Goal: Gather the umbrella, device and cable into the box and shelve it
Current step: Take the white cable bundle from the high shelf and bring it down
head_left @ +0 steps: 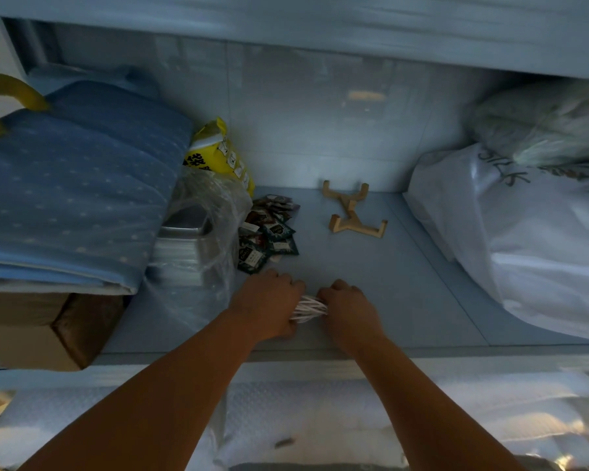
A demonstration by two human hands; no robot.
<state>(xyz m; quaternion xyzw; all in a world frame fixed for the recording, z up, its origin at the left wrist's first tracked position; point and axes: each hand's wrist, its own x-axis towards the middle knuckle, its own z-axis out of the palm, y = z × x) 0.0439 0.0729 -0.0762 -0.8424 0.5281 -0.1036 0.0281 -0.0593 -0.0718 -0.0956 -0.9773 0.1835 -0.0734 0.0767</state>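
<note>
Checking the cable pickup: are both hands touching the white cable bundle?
Touching. The head view shows the left hand and right hand closed on opposite ends of the coiled white cable, with only its middle showing between them.

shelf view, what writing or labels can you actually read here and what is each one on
"SILK", seen upside down, on the white plastic bag at right.
Black characters on the yellow packet: too blurred to read.
Labels on the dark sachets: too small to read.
Dark marks on a white label on the cardboard box, at the left edge: cut off, unreadable.
The white cable held in the left hand and right hand shows no writing.
</note>
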